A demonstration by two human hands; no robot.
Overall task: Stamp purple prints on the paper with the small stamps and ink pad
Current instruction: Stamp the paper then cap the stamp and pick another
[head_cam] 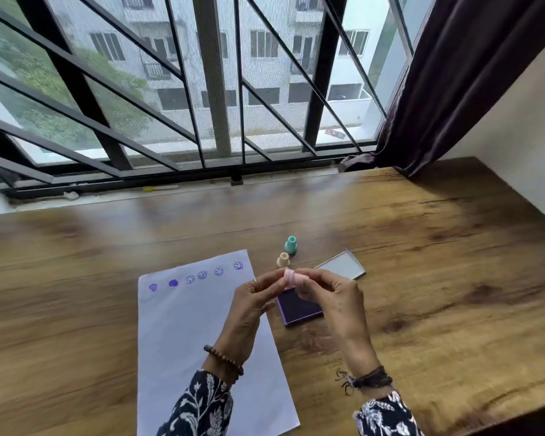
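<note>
Both hands (296, 297) pinch pink stamp (291, 277), above ink pad (299, 308)

Pink stamp (291, 277) blurred — fingers hide its face (ink pad (299, 309) partly covered).

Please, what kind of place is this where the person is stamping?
Probably a room in a flat or home, at a wooden table set against a barred window. A dark curtain hangs at the right, and a residential building shows outside. It does not look like a workshop.
</note>
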